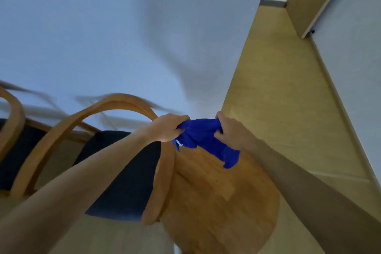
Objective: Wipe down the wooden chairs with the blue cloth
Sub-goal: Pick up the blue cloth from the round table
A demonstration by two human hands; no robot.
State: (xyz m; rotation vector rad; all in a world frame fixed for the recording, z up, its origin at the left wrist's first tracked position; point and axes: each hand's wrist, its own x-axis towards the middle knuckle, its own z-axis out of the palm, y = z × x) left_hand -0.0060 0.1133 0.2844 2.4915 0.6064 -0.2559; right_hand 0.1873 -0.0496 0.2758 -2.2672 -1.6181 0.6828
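Both hands, left hand [168, 128] and right hand [232, 131], grip the bunched blue cloth [203, 140] above the wooden chair [216, 192]; its white tag [179, 142] is unreadable, dark-cushioned chair [123, 171] left.

Bare forearms, no sleeves, two bare hands [168, 128]

The scene is viewed from head height, tilted forward and down, close over a wooden chair [216, 192] beside a wall [123, 27].
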